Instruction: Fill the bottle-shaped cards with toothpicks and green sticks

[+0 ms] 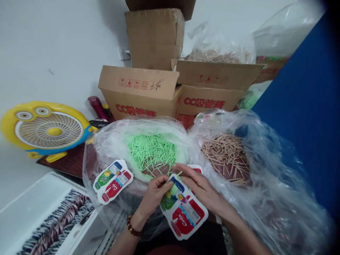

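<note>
My left hand (pixel 154 194) pinches the top left corner of a flat, bottle-shaped packet (pixel 184 216) printed with green and red drink bottles and the word Cola. Green sticks show through its clear window. At the packet's top edge, my right hand (pixel 200 186) has its fingers round a green stick (pixel 180 173), whose tip sticks out. Just beyond both hands a heap of green sticks (pixel 151 148) lies in an open clear plastic bag (pixel 106 141). Another such packet (pixel 113 181) rests on plastic to the left. Part of a further packet (pixel 196 168) shows behind my right hand.
Brown sticks (pixel 225 156) lie in a second clear bag (pixel 268 170) at the right. Cardboard boxes (pixel 140 88) stand behind the bags. A yellow fan (pixel 54 131) is on the left, above a white drawer (pixel 39 191). A blue panel (pixel 305 92) borders the right.
</note>
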### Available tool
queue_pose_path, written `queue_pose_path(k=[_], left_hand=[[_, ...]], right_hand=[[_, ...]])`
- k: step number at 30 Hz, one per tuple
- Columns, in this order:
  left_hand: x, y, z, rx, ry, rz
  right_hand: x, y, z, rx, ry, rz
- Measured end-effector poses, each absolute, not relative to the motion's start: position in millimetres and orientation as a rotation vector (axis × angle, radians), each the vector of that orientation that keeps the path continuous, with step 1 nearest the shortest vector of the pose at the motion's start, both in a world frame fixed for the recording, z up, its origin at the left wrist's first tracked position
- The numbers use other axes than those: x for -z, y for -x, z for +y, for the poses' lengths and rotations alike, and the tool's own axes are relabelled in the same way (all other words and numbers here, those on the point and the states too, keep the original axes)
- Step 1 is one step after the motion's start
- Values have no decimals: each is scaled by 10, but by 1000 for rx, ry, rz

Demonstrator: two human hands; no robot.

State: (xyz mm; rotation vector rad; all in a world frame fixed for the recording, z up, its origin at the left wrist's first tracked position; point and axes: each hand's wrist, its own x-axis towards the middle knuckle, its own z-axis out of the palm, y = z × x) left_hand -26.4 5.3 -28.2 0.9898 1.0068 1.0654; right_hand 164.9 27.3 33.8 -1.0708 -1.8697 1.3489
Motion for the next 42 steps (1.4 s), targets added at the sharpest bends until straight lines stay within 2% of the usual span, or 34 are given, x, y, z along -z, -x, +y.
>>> queue_pose_path(k=[8,18,26,31,42], left_hand=[[273,239,61,-1122,-916,989],[269,169,65,-1146,-937,1015],[203,144,42,-1121,-779,849],[186,149,17,-960,-747,772],[194,87,37,-985,-849,976]], right_hand=[[-368,-1745,214,-1055,1039,-2168],[-398,-1710,314,-1195,938,-2038],[-343,-1816,406,-1043,1125,-2095],[-372,-1843,453,-1139,1121,-2022],[-261,-1872,514,-1475,1157,-1850]])
